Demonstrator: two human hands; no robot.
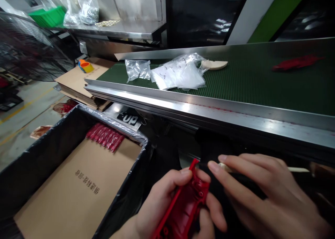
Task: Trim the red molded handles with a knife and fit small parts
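My left hand (159, 193) is closed around a red plastic shell (183, 211), a hollow half-casing with small screw posts inside, its narrow end tilted up. Thumb and fingers grip the shell near that end. Just to the right, my right hand (272, 190) pinches a slim tool with a cream handle (298, 169). The tool's thin dark tip points at the shell's narrow end; whether it touches I cannot tell. Part of the handle is hidden behind the fingers.
A green conveyor belt (240, 87) with a metal rail carries plastic bags (180, 73) and a red piece (295, 62). At left, a black-lined bin (128, 186) holds cardboard (65, 193) and a row of red parts (104, 137). Tape (86, 67) lies on stacked cardboard beside a fan (28, 47).
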